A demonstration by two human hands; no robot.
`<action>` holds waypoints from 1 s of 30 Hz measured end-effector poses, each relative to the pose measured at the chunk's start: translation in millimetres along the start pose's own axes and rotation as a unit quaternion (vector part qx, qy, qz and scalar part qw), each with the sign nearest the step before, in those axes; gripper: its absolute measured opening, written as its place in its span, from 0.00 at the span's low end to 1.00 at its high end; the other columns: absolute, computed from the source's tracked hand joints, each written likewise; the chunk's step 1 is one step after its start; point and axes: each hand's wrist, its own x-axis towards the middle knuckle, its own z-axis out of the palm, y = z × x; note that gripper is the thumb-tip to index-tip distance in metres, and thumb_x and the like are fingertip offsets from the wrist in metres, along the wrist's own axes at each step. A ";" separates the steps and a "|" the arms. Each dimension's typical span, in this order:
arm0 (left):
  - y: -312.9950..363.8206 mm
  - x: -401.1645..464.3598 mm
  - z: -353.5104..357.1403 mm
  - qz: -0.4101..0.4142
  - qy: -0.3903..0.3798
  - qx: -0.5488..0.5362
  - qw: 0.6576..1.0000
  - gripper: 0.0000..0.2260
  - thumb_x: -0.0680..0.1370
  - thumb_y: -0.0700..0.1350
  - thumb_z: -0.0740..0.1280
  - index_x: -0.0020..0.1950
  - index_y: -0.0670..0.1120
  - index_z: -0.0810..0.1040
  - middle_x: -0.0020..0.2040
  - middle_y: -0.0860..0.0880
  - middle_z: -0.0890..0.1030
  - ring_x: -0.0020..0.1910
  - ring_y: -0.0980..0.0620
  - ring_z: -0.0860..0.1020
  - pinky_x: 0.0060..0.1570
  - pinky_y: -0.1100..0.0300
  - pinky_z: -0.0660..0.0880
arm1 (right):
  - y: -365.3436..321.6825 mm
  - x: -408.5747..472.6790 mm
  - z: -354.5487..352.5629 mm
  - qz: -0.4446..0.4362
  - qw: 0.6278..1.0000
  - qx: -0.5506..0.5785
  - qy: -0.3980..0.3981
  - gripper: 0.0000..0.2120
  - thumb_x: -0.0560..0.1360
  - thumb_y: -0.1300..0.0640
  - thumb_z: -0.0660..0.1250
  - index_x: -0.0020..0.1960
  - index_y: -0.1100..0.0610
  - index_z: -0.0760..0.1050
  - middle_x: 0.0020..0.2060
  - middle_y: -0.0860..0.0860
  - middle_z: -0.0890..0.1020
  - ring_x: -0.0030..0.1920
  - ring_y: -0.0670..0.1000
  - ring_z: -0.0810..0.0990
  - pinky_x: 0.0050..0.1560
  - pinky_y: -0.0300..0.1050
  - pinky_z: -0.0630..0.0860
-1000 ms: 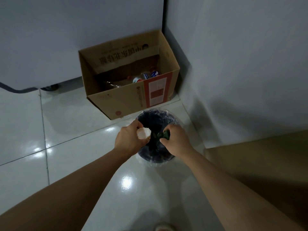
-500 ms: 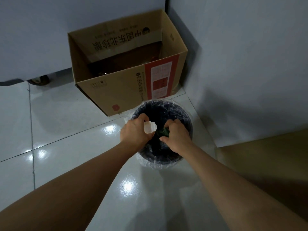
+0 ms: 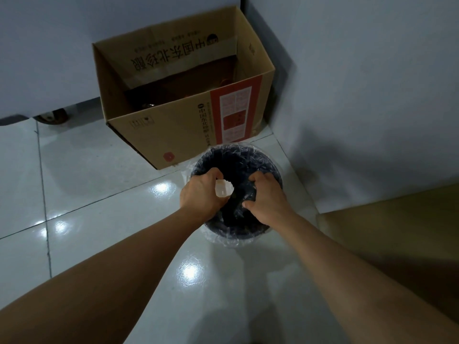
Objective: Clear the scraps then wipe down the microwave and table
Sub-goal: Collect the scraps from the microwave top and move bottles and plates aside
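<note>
Left hand (image 3: 202,194) hangs over the bin (image 3: 270,170), fingers curled tight around a pale scrap (image 3: 224,190). Just right of it, right hand (image 3: 267,202) is over the bin too, fingers curled; what they hold is hidden. Cardboard box (image 3: 173,135) sits beyond both hands.

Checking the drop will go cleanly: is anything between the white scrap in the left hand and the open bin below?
Nothing visible blocks it. The left hand holds the white scrap directly over the bin, whose lined mouth is open. The right hand is over the bin too, but beside the scrap, not under it.
</note>
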 end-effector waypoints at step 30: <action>106.2 -114.1 -289.7 -0.016 -0.068 0.066 0.995 0.26 0.72 0.53 0.72 0.67 0.52 0.69 0.62 0.50 0.77 0.58 0.49 0.76 0.49 0.56 0.74 | -169.2 -154.0 -246.0 -0.052 0.994 -0.078 -0.051 0.29 0.71 0.56 0.72 0.68 0.55 0.64 0.63 0.54 0.68 0.64 0.56 0.66 0.63 0.47 0.67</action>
